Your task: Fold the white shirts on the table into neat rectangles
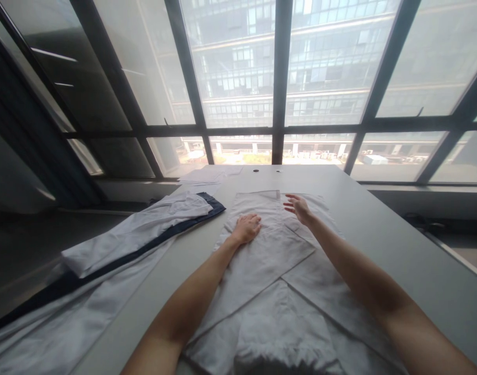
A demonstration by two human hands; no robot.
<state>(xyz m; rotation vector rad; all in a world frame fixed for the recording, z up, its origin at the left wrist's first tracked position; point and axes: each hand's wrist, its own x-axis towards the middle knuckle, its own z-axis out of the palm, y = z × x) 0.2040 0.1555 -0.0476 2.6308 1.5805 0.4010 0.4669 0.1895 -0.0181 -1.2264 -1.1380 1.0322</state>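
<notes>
- Plainly, the white shirt (269, 250) lies flat in the middle of the table (379, 229), with its sleeves crossed over its body.
- The left hand (246, 227) rests palm-down on the cloth, fingers flat and gripping nothing. The right hand (298, 207) hovers just above the collar end (fingers spread, holding nothing).
- My judgement of the risk: a push from the one flat palm could drag the crossed sleeves askew and raise creases.
- The garment pile (144, 234) lies near on the left, where a sweeping forearm could catch it.
</notes>
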